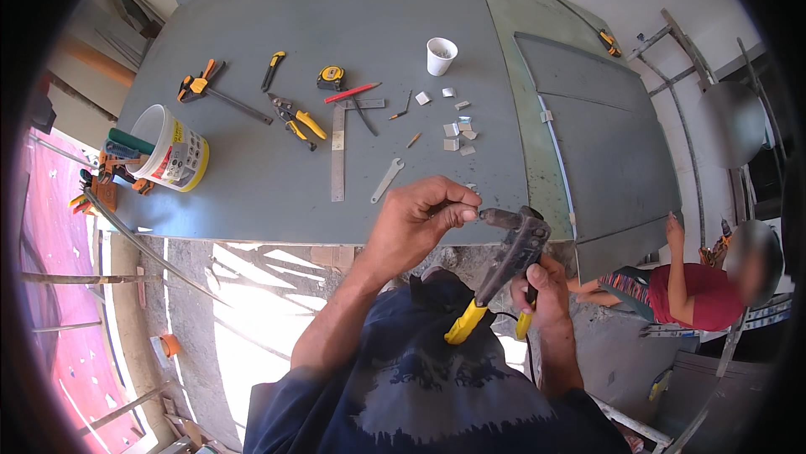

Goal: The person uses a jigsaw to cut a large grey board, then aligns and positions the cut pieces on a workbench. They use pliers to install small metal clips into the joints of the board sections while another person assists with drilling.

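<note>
A hand riveter (510, 257) with a dark metal body and yellow handle grips is held slanted in front of my torso, at the table's near edge. My right hand (550, 293) is wrapped round one of its handles; the other yellow handle spreads away toward my shirt. At the riveter's nose, the thumb and fingers of my left hand (416, 223) are pinched together. Whatever they hold there is too small to name. Just beyond the left hand lies an open-ended wrench (387, 180). Several small bent metal pieces (452, 144) and a white cup (442, 57) with small bits inside are farther off.
On the grey table (252, 194) lie a metal square (338, 152), red pencil (353, 92), tape measure (331, 78), snips (290, 110), cutter knife (273, 70) and bar clamp (220, 93). A bucket (172, 147) stands left. Another person (697, 294) is at the right, beside a grey panel (600, 143).
</note>
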Available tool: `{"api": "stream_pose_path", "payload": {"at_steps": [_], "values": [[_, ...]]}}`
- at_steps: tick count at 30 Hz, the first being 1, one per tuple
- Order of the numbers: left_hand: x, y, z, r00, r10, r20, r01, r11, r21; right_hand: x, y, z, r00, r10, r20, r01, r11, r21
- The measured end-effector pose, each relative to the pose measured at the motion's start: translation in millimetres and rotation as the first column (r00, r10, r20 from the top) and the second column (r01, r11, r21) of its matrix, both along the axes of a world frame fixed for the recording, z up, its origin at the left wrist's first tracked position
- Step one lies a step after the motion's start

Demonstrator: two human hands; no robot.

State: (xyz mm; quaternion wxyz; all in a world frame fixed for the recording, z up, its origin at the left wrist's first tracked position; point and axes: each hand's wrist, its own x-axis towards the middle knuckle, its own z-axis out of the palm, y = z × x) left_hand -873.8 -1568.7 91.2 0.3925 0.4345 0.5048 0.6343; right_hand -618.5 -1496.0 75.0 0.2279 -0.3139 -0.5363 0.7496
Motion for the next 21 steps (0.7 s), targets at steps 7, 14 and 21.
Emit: {"api": "stream_pose_path", "payload": {"at_steps": [7,14,21], "values": [[2.5,3.9,-4.7,0.988,0.019,-0.152,-0.011,0.999,0.051,7.0,-10.5,10.5,0.995,-0.067,0.076,0.067,0.998,0.003],[31.0,25.3,-11.6,0.989,-0.035,-0.145,0.032,0.999,-0.021,33.8,-11.1,11.6,0.986,-0.117,0.12,0.121,0.992,-0.032],[86.5,53.9,-41.8,0.972,-0.142,0.185,0.136,0.99,0.041,83.8,14.6,1.2,0.983,-0.146,0.11,0.16,0.979,-0.13]]}}
